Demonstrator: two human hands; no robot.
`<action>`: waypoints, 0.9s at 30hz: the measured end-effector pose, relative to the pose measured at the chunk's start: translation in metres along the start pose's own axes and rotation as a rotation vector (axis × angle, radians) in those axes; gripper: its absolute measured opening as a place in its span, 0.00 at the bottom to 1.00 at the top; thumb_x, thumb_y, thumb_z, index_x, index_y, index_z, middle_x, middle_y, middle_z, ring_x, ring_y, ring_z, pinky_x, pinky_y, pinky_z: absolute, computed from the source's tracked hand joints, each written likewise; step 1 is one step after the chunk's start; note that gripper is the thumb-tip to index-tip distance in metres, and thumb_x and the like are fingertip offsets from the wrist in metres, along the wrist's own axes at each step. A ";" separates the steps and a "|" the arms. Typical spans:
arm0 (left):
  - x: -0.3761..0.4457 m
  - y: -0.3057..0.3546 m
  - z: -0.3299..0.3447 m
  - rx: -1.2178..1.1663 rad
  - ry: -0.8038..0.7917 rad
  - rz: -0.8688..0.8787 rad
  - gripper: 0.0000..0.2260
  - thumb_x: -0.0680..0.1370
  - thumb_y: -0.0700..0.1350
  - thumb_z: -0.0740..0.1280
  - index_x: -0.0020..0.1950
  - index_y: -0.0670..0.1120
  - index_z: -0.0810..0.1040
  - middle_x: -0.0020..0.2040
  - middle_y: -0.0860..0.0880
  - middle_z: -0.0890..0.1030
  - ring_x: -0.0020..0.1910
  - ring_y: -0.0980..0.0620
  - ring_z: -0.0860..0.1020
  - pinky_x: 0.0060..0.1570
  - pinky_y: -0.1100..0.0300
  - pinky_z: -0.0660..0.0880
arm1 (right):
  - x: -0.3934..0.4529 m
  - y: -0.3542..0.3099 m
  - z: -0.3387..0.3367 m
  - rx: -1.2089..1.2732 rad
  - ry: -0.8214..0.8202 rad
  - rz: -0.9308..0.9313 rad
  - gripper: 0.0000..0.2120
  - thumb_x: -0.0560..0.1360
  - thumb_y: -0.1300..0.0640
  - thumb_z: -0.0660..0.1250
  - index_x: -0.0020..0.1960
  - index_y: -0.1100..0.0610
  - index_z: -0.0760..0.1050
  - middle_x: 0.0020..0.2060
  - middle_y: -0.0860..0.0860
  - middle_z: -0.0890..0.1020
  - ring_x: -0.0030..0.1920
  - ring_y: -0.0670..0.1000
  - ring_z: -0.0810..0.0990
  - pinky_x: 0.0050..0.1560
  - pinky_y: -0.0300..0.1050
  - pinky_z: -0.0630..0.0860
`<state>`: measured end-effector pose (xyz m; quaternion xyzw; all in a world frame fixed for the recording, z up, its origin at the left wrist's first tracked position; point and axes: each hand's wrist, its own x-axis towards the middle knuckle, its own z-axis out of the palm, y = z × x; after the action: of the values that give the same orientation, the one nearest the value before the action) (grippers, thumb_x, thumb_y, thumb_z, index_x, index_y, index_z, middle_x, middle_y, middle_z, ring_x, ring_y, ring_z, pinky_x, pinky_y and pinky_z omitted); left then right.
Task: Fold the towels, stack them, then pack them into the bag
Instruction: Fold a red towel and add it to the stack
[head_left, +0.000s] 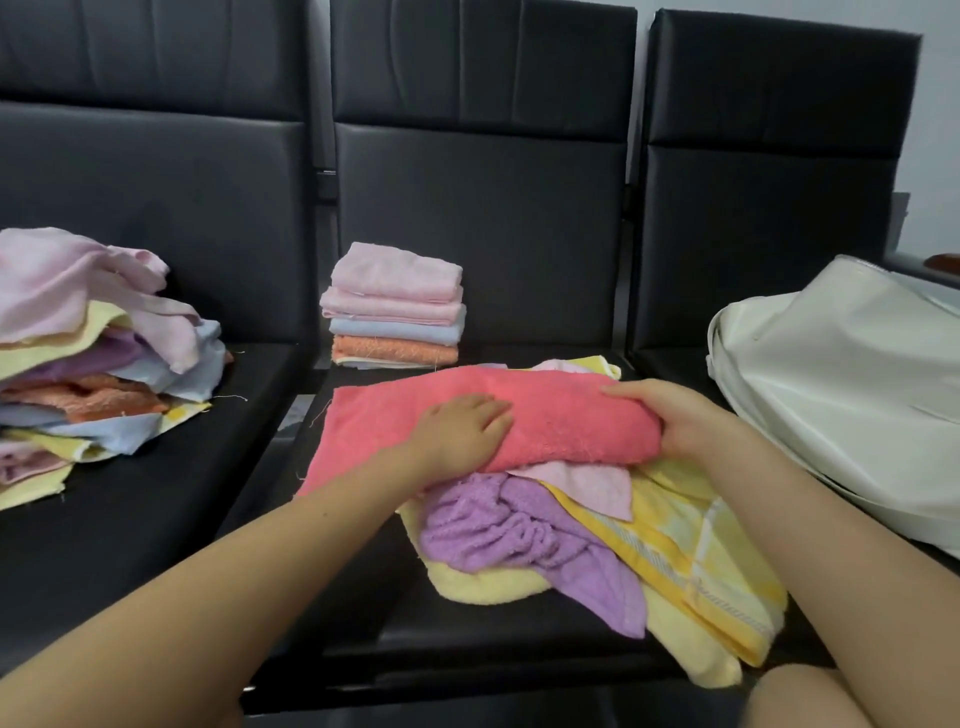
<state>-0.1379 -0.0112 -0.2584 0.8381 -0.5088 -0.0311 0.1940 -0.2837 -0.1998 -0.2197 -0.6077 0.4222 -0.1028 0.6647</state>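
A coral-pink towel (561, 410) lies folded over on the middle seat, on top of a loose heap with a purple towel (524, 530), a pale pink one and yellow towels (717, 561). My left hand (462, 423) presses flat on the coral towel, fingers spread. My right hand (670, 415) grips its folded right end. Behind it stands a neat stack of folded towels (395, 312), pink on top, then blue and orange. The white bag (852, 395) lies on the right seat.
A big untidy pile of unfolded towels (88, 353) covers the left seat. All three seats are black padded chairs (478, 208) with tall backs, joined in a row. My knee shows at the bottom right.
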 end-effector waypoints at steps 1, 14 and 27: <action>0.001 0.001 0.003 0.047 -0.050 -0.015 0.21 0.84 0.54 0.50 0.76 0.51 0.65 0.76 0.49 0.64 0.76 0.50 0.59 0.74 0.52 0.54 | -0.002 -0.003 0.001 0.059 -0.007 -0.007 0.14 0.74 0.58 0.72 0.57 0.59 0.76 0.47 0.59 0.80 0.45 0.57 0.80 0.41 0.52 0.79; -0.001 -0.016 -0.019 -1.361 0.232 -0.470 0.22 0.84 0.54 0.49 0.56 0.41 0.76 0.48 0.41 0.82 0.45 0.47 0.81 0.45 0.60 0.78 | -0.033 -0.033 0.107 0.060 -0.332 -0.308 0.09 0.82 0.57 0.60 0.51 0.62 0.74 0.35 0.57 0.79 0.32 0.51 0.79 0.30 0.38 0.77; -0.016 -0.024 -0.020 -0.017 0.338 -0.213 0.23 0.78 0.50 0.54 0.72 0.48 0.69 0.66 0.43 0.71 0.67 0.45 0.67 0.64 0.53 0.66 | 0.005 0.020 0.108 -1.094 -0.080 -0.658 0.25 0.82 0.45 0.54 0.77 0.50 0.59 0.75 0.55 0.64 0.73 0.56 0.64 0.73 0.52 0.60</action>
<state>-0.1206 0.0177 -0.2507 0.8789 -0.3771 0.0851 0.2794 -0.2143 -0.1207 -0.2504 -0.9603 0.1800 -0.0482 0.2075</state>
